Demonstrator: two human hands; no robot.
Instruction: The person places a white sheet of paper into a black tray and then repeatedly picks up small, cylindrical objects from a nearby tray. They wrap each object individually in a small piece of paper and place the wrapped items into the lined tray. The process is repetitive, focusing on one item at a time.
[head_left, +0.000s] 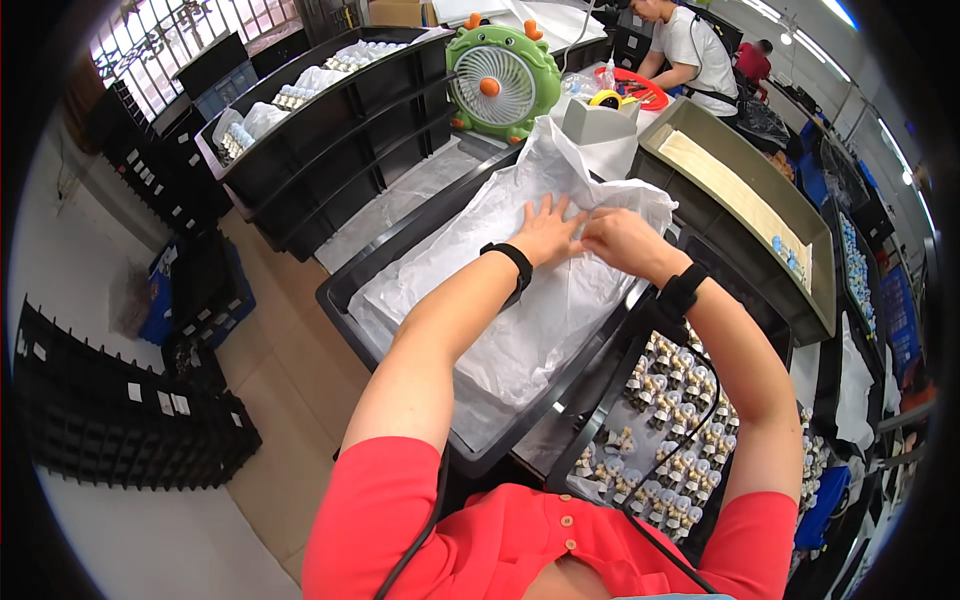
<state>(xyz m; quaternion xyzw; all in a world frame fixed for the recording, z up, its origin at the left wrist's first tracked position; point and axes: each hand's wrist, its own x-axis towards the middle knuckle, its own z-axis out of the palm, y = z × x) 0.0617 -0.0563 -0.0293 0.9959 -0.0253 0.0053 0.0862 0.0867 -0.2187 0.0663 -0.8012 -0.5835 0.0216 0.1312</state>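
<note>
A: How is the left hand (543, 232) sitting?
B: It's lying palm down on the white sheet (500, 330), its fingers spreading apart and pointing toward the far edge of the black tray (350, 340). It's holding nothing that I'm seeing.
A: And the right hand (622, 240)?
B: That one's bending inward at the wrist, back of the hand facing up, fingers curling down close to the left fingertips. I can't tell whether they're pinching a fold or just touching the sheet.
A: Where exactly is the sheet lying?
B: Inside the tray, covering most of its floor. It's wrinkling all over, and its far end is rising past the tray's far edge. A bare strip is showing by the near corner.
A: What are the arms doing?
B: The left forearm (440, 310) is slanting up across the tray's near left edge. The right elbow is pointing out to the side, so the right forearm (740, 350) is angling back inward. Each wrist is wearing a black band.
A: Anything close by?
B: Small figures (705, 483) are crowding a second tray (590, 425) beneath the right arm, and a green fan (505, 85) is standing just beyond the first tray's far corner.
</note>
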